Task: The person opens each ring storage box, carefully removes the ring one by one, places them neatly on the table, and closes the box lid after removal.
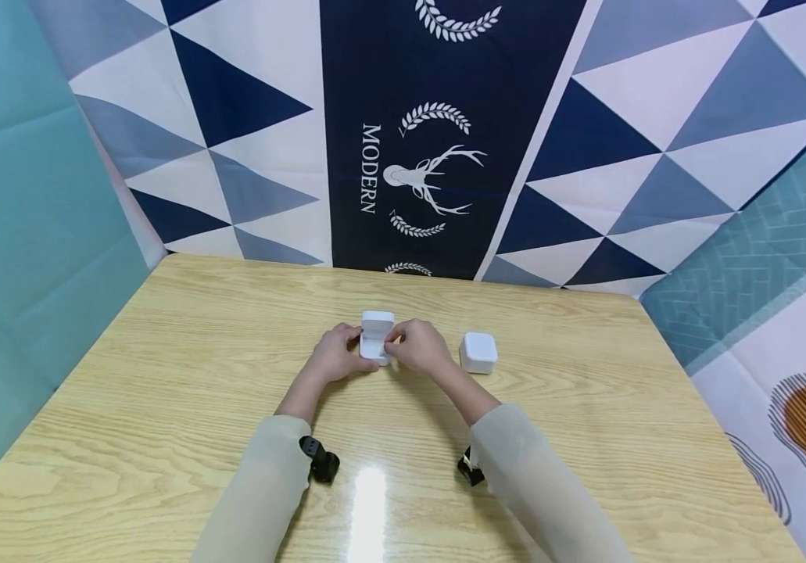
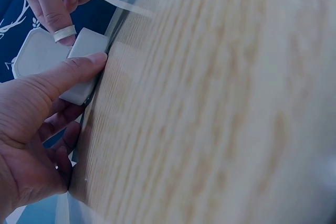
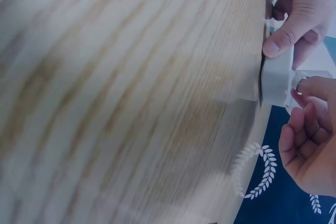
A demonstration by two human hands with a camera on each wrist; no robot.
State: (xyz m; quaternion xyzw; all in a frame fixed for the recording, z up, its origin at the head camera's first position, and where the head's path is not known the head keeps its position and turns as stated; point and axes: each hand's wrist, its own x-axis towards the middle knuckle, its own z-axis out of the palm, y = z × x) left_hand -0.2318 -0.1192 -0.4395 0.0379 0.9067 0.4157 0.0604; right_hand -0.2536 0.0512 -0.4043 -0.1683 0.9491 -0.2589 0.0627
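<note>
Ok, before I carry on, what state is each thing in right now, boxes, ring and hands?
Left box: lid open.
Right box: looks closed, untouched on the table.
Left hand: gripping left box.
Right hand: fingers curled, at left box's opening.
Ring: at right hand's fingertips; can't tell if seated.

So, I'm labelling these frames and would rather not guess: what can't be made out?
Closed white box, inside: head view, hidden by its own top.
Open white box, part of its inside: head view, behind the right hand.
Pale band at that hand's finger: too small in the head view.
Right hand, rear part: right wrist view, cut off by the right edge.
</note>
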